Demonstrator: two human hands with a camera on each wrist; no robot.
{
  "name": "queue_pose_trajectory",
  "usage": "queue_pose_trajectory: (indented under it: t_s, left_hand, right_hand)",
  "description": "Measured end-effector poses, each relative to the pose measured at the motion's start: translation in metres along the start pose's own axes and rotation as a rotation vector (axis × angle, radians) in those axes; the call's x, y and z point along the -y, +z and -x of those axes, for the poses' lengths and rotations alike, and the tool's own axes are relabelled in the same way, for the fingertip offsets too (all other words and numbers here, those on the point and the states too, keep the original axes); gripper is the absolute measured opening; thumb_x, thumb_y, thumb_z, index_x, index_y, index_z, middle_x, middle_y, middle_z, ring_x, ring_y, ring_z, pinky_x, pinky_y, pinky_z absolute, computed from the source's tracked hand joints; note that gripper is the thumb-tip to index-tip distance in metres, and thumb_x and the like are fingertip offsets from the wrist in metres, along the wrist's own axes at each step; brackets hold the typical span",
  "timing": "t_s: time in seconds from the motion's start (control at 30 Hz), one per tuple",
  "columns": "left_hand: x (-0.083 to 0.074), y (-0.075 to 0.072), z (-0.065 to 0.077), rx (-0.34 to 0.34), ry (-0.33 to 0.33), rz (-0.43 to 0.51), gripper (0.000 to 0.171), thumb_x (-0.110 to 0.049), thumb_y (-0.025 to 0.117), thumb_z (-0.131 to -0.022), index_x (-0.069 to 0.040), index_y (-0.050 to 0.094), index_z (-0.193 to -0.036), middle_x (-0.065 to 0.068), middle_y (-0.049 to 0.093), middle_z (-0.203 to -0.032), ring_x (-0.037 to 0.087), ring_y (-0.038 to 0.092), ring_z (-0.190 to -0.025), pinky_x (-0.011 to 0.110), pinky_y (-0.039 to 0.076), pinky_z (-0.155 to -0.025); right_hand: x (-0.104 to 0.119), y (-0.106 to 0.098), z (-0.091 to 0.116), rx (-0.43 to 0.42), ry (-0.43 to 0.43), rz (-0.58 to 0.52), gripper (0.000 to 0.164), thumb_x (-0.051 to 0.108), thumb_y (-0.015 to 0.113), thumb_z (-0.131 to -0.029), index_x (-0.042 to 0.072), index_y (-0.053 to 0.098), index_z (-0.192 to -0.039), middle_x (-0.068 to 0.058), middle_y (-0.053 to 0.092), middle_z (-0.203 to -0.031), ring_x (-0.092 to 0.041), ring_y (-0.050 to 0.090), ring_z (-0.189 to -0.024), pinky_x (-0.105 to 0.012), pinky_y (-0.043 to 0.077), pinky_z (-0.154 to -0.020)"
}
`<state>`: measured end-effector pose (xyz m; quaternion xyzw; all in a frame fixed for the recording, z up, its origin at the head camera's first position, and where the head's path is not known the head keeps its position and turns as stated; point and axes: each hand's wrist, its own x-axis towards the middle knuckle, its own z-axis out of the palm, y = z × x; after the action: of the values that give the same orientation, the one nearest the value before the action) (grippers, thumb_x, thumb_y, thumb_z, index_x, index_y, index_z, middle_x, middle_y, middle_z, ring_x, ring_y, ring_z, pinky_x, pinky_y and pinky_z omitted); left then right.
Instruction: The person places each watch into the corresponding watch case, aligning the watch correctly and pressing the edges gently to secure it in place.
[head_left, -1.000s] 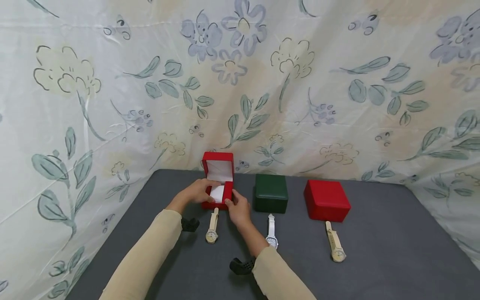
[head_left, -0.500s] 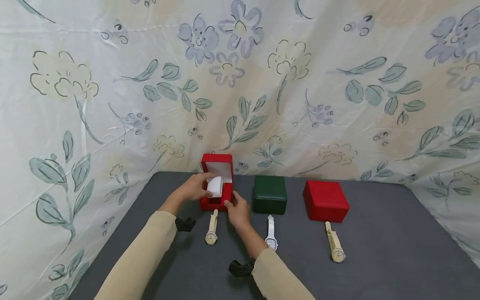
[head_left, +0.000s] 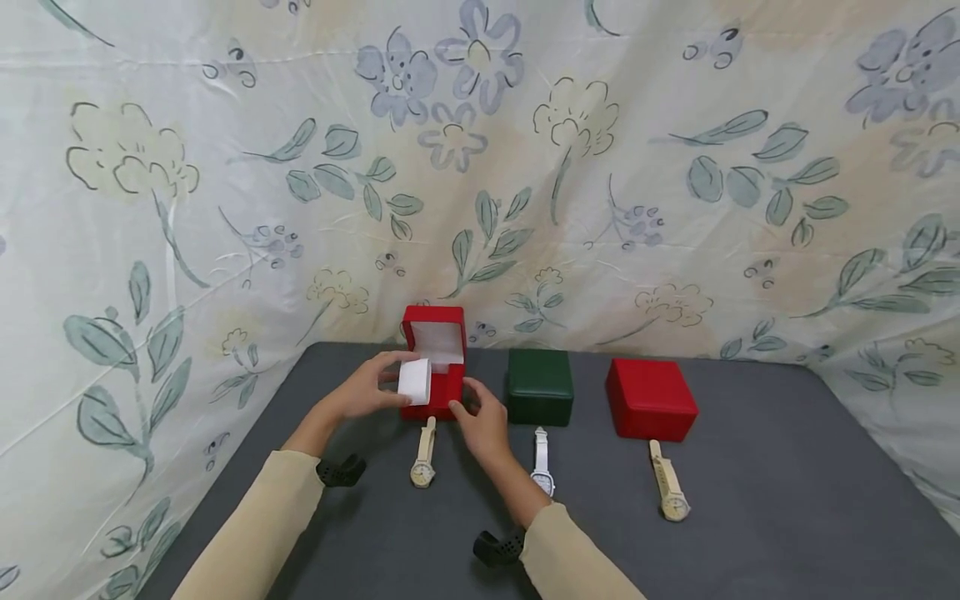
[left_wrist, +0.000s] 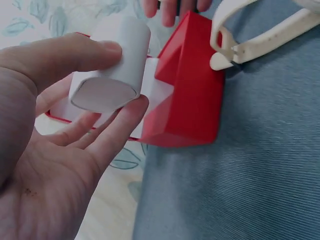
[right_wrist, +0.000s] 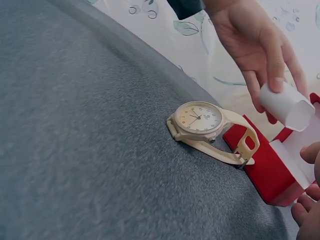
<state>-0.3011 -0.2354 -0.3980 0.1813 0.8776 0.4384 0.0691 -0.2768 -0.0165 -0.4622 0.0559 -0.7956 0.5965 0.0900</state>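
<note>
Left hand (head_left: 363, 390): part closed, thumb on one side and fingers on the other, pinching the cushion between them.
Cushion (head_left: 414, 382): white, a short rounded block, out of the open box, held up at its left side.
Left watch (head_left: 423, 458): cream, strap fastened in a loop, buckle end towards the open box, dial towards the person.
Open box (head_left: 444, 392): red, lid raised at the back with a pale lining, red inside the base.
Right hand (head_left: 483, 422): part closed, thumb and fingers bent about the near right corner of the open box, gripping it; how firmly, I cannot tell.
Green box (head_left: 540, 387): lid down, just right of the right hand.
Middle watch (head_left: 543, 482): white, in front of the green box, partly hidden by the right arm.
Closed box (head_left: 651, 400): red, set at an angle.
Right watch (head_left: 668, 483): cream, in front of the closed box.
</note>
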Motion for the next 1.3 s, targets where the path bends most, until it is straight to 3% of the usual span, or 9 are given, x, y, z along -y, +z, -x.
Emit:
queue_pose_trajectory:
  t_s: [0.23,0.4,0.6,0.9,1.07,1.3]
  left_hand:
    - [0.007,0.006,0.022,0.036,0.047,0.066,0.067,-0.014,0.074,-0.083,-0.01,0.041,-0.142,0.022,0.04,-0.142,0.046,0.05,-0.12,0.045,0.056,-0.09]
    - [0.014,0.01,0.039,0.024,0.045,0.076,0.068,-0.015,0.074,-0.083,-0.01,0.041,-0.142,0.021,0.039,-0.141,0.044,0.049,-0.12,0.041,0.057,-0.087]
    - [0.018,0.015,0.057,0.015,0.026,0.078,0.068,-0.016,0.075,-0.083,-0.009,0.041,-0.142,0.021,0.039,-0.141,0.04,0.051,-0.116,0.035,0.058,-0.085]
    - [0.024,0.019,0.071,0.013,0.03,0.099,0.066,-0.018,0.074,-0.084,-0.014,0.043,-0.141,0.018,0.043,-0.139,0.035,0.054,-0.111,0.029,0.058,-0.083]
    - [0.026,0.021,0.077,0.018,0.028,0.098,0.065,-0.018,0.074,-0.084,-0.012,0.043,-0.141,0.02,0.043,-0.139,0.033,0.054,-0.11,0.027,0.058,-0.082]
    - [0.027,0.023,0.077,0.034,0.048,0.122,0.065,-0.017,0.073,-0.084,-0.012,0.043,-0.142,0.02,0.042,-0.14,0.035,0.053,-0.112,0.029,0.057,-0.084]
  right_hand:
    - [0.003,-0.011,0.013,0.078,-0.077,0.056,0.045,0.018,0.07,-0.088,0.006,0.057,-0.131,-0.014,0.062,-0.124,-0.03,0.061,-0.109,-0.043,0.053,-0.094]
    - [0.004,-0.012,0.021,0.161,-0.092,0.117,0.045,0.024,0.072,-0.087,0.01,0.06,-0.129,-0.009,0.062,-0.117,-0.023,0.061,-0.104,-0.038,0.055,-0.09]
    - [0.003,-0.01,0.029,0.2,-0.139,0.166,0.044,0.027,0.074,-0.085,0.011,0.063,-0.124,-0.006,0.062,-0.108,-0.018,0.06,-0.097,-0.034,0.056,-0.085]
    - [0.002,-0.004,0.03,0.417,-0.109,0.265,0.065,0.038,0.076,-0.081,0.014,0.054,-0.137,-0.006,0.055,-0.105,-0.014,0.051,-0.09,-0.024,0.048,-0.07]
    - [0.002,-0.002,0.03,0.421,-0.09,0.274,0.056,0.036,0.077,-0.08,0.013,0.062,-0.128,-0.004,0.055,-0.107,-0.015,0.053,-0.092,-0.024,0.049,-0.071]
    - [0.001,-0.001,0.032,0.379,-0.106,0.164,0.042,0.034,0.076,-0.082,0.017,0.063,-0.118,-0.002,0.062,-0.12,-0.019,0.06,-0.105,-0.035,0.055,-0.089]
